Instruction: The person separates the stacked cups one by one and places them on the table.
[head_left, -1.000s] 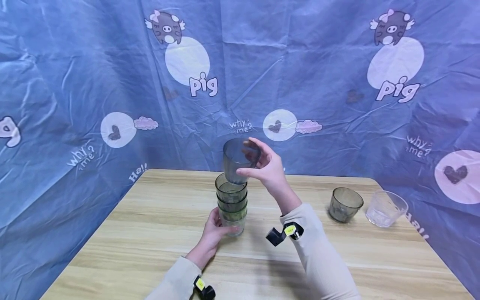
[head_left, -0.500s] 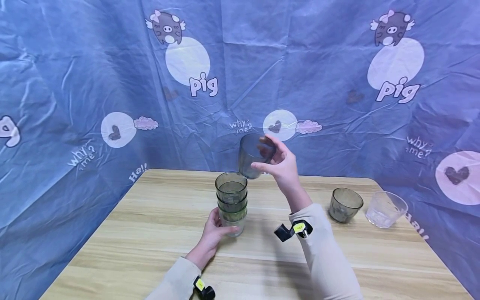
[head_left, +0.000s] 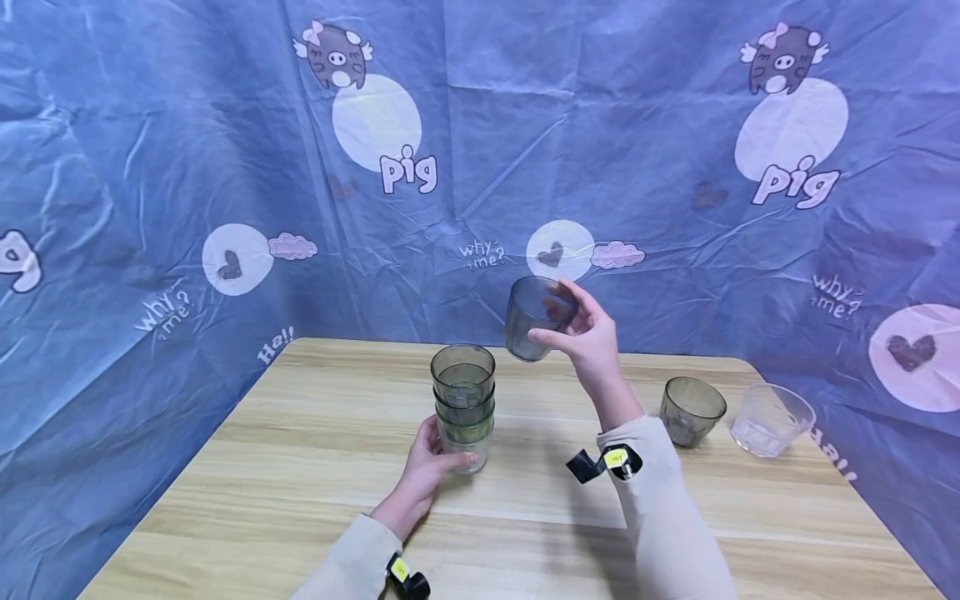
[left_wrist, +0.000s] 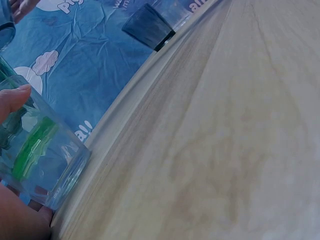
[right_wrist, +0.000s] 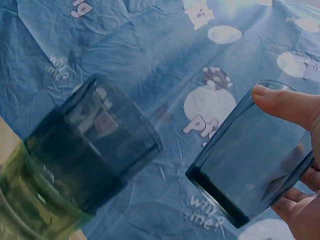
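While gripping with the left hand (head_left: pixel 426 463) the clear bottom tumbler (head_left: pixel 478 445) of a nested stack (head_left: pixel 463 408), pinched a smoky grey tumbler (head_left: pixel 528 318) between thumb and fingers of the right hand (head_left: pixel 594 340), aloft at the stack's two o'clock. Saw, at three o'clock, an olive-grey tumbler (head_left: pixel 687 417) upright on the wood-grain table (head_left: pixel 300 475), just beside a second clear tumbler (head_left: pixel 771 423).

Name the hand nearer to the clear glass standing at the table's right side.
Right. The right hand is left of that clear glass, raised and holding a grey glass; the left hand is farther left, around the bottom of the stack of glasses.
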